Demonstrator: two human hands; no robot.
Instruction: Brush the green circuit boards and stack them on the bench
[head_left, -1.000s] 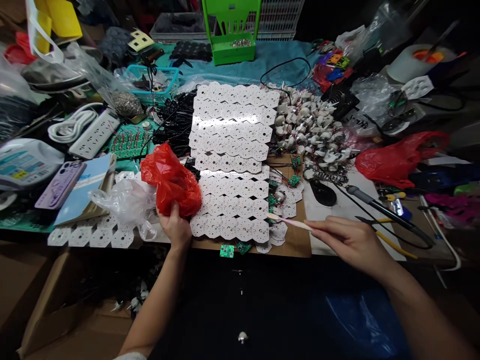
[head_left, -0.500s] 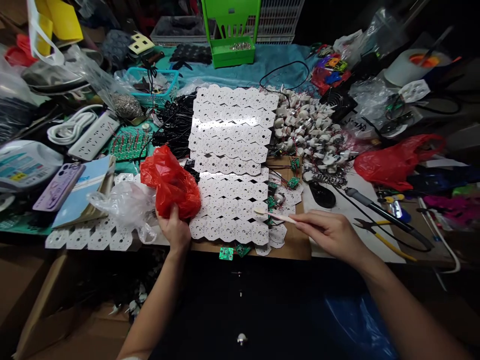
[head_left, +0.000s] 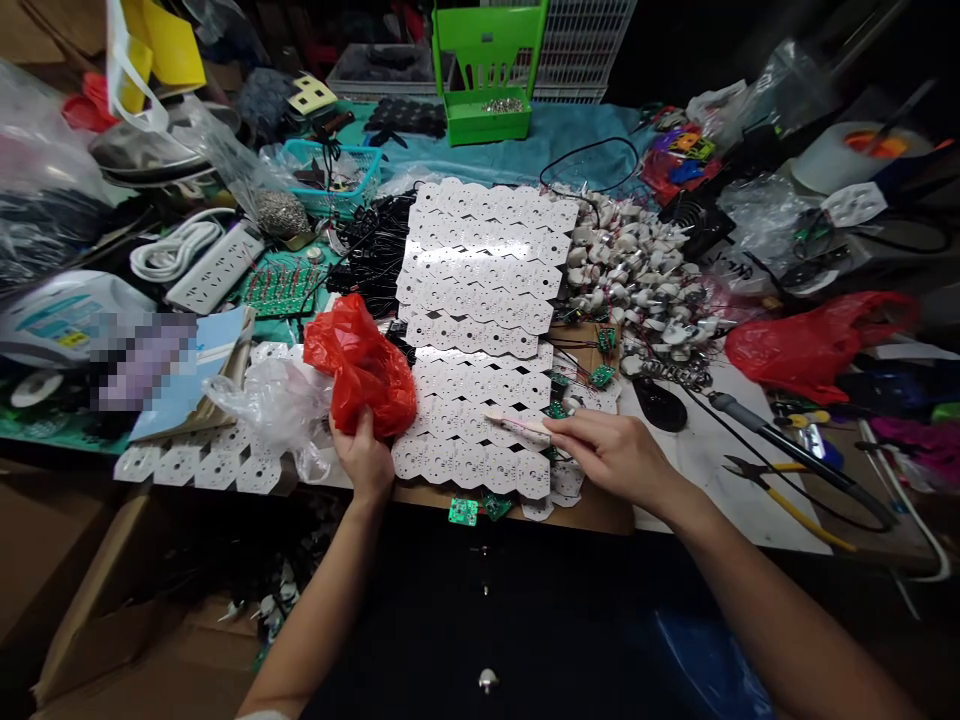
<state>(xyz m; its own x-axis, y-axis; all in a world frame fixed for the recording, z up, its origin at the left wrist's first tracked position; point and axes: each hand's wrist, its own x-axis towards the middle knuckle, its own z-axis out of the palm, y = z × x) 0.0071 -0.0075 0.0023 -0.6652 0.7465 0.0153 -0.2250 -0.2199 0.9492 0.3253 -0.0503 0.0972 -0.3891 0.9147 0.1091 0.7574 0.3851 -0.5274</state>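
The left hand (head_left: 364, 460) grasps a red plastic bag (head_left: 360, 370), its fingers mostly hidden, left of the white boards (head_left: 480, 300) lying in overlapping rows on the counter (head_left: 885, 545). The right hand (head_left: 611, 455) pinches a slim brush (head_left: 521, 427), tip over a near row; contact is unclear. This looks like brushing the boards; another stroke calls for light, steady pressure.

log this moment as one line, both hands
left hand: holds red plastic bag | right hand: holds thin pale tool | tool tip: over white panels, contact unclear | nearby: yellow-handled pliers
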